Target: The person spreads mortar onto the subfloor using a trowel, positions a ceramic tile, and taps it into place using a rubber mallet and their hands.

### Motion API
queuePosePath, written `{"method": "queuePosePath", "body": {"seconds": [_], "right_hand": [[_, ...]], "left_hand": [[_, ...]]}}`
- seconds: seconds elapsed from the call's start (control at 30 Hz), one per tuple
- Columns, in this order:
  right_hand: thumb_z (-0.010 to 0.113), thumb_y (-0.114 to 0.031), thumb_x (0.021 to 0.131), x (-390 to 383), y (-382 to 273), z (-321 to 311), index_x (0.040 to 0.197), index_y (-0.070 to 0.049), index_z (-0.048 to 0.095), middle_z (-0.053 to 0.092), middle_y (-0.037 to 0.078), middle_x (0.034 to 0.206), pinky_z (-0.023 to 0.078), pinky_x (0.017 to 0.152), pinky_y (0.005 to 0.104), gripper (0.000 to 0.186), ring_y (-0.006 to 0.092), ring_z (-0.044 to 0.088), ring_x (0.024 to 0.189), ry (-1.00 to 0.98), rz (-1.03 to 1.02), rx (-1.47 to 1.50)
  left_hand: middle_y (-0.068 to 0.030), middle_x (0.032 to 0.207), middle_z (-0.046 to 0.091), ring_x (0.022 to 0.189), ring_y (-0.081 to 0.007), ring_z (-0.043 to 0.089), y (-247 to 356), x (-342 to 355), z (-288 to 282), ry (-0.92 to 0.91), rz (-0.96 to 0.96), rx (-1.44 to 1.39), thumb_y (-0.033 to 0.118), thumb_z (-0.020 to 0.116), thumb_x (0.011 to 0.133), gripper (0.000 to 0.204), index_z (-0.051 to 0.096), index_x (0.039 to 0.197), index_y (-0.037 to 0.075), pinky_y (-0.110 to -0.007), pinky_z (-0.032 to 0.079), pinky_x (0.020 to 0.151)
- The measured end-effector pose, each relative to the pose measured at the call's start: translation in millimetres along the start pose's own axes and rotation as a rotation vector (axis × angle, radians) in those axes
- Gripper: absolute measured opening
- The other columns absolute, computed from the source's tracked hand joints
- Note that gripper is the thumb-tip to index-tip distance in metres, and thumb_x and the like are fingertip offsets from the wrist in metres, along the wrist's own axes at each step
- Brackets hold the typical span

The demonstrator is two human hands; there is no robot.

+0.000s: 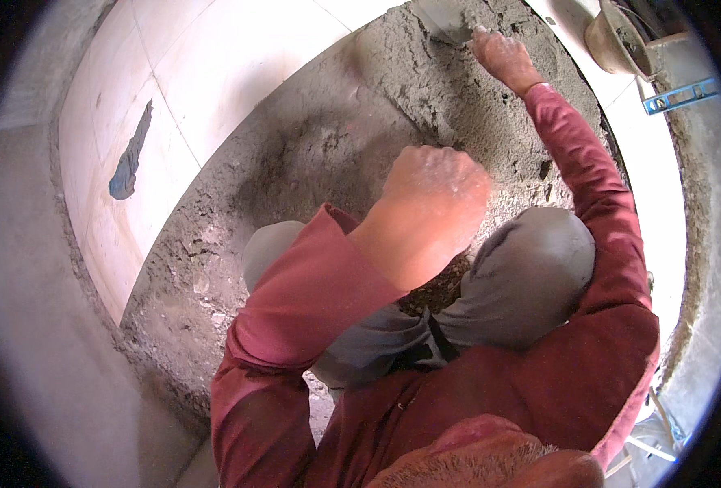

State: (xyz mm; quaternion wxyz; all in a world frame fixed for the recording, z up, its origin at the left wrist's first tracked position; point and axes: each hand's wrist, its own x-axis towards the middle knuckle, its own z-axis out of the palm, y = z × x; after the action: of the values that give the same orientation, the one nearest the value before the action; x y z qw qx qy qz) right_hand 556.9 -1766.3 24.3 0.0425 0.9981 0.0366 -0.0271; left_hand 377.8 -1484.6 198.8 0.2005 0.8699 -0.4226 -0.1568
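Right hand [503, 55] stretched far forward, gripping a trowel [450, 20] over the grey mortar bed [425, 106], left hand [434, 191] clenched and empty above the knees, pale tiles [165, 89] laid at left, rough bare patch at centre not yet levelled or tiled.

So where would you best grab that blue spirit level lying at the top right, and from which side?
The blue spirit level lies flat beyond the mortar bed, its long axis running roughly left to right. Probably best gripped around its middle from above, fingers across the narrow width. The right hand, stretched out on the mortar, is nearer to it than the fisted left hand.
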Motion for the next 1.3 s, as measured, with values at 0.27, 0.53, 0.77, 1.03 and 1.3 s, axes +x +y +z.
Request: {"method": "queuePosePath", "body": {"seconds": [0.27,0.53,0.77,1.03,1.3], "right_hand": [[0.047,-0.035,0.106,-38.0,-29.4,-40.5,0.114,-0.008,0.055,0.070,0.019,0.096,0.059,0.063,0.0465,0.029,0.0344,0.072,0.076,0.134,-0.551,-0.160],[0.050,-0.043,0.103,18.1,91.9,33.6,0.114,-0.012,0.062,0.072,0.012,0.082,0.058,0.053,0.0407,0.035,0.0275,0.073,0.069,0.283,-0.302,-0.303],[0.047,-0.040,0.104,63.6,88.8,18.3,0.113,-0.006,0.059,0.073,0.020,0.092,0.061,0.070,0.0498,0.037,0.0374,0.074,0.084,0.157,-0.267,-0.031],[0.043,-0.047,0.105,42.7,71.4,6.1,0.121,-0.012,0.060,0.073,0.015,0.092,0.061,0.067,0.0456,0.042,0.0341,0.074,0.080,0.045,-0.230,-0.129],[0.053,-0.040,0.100,60.1,156.2,-3.5,0.115,-0.012,0.064,0.071,0.017,0.102,0.054,0.075,0.0511,0.033,0.0348,0.070,0.094,0.107,-0.033,-0.019]], "left_hand": [[-0.0167,0.087,0.068,0.086,-0.0336,0.069,17.7,1.4,4.9,-0.143,0.014,0.118,0.012,0.054,0.090,0.016,0.065,0.096,0.003,-0.045,0.055,0.075],[-0.0166,0.099,0.063,0.099,-0.0329,0.064,49.4,-8.9,-4.8,-0.296,0.077,0.111,0.019,0.055,0.091,0.034,0.059,0.118,-0.001,-0.040,0.053,0.084],[-0.0175,0.109,0.063,0.106,-0.0374,0.063,38.9,-47.4,-17.3,-0.355,-0.408,0.048,0.025,0.064,0.093,0.040,0.058,0.131,0.011,-0.048,0.053,0.091],[-0.0192,0.115,0.062,0.107,-0.0387,0.063,30.6,-61.5,-17.3,-0.435,-0.626,0.083,0.024,0.068,0.091,0.046,0.056,0.132,0.009,-0.048,0.054,0.088],[-0.0219,0.133,0.058,0.119,-0.0407,0.060,32.9,-60.6,-24.5,-0.442,-0.731,-0.004,0.023,0.071,0.089,0.047,0.058,0.133,0.012,-0.047,0.051,0.100]]}}
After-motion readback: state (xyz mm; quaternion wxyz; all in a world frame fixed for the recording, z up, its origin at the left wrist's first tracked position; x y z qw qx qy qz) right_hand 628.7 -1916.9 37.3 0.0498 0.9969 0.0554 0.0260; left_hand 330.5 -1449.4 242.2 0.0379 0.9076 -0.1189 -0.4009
